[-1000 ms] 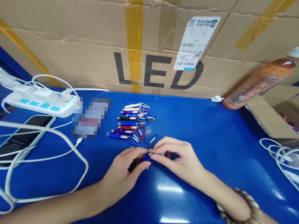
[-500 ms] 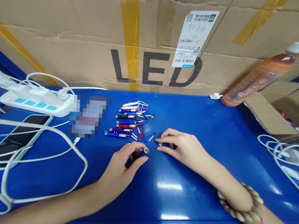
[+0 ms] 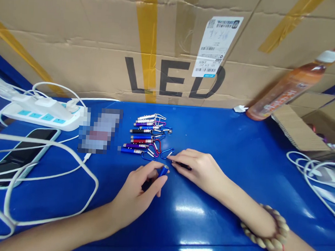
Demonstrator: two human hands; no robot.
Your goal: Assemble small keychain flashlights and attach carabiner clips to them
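My left hand (image 3: 141,190) is closed round a small blue keychain flashlight (image 3: 163,170), its open end pointing up and right. My right hand (image 3: 197,169) rests on the blue tabletop (image 3: 239,152) just right of it, fingers pinched on a small part I cannot make out, fingertips close to a blue carabiner (image 3: 167,153). Behind both hands lies a row of several small keychain flashlights (image 3: 145,136) in blue, purple, red, black and silver, with clips attached.
A big cardboard box marked LED (image 3: 175,46) walls off the back. At left sit a white power strip (image 3: 40,112), a phone (image 3: 20,156) and looping white cables (image 3: 54,164). An orange drink bottle (image 3: 289,85) leans at right, near more cables (image 3: 312,172).
My hands pulled apart after touching at the flashlight's end, then my right hand moved back left toward the flashlight. My left hand kept hold of the blue flashlight.
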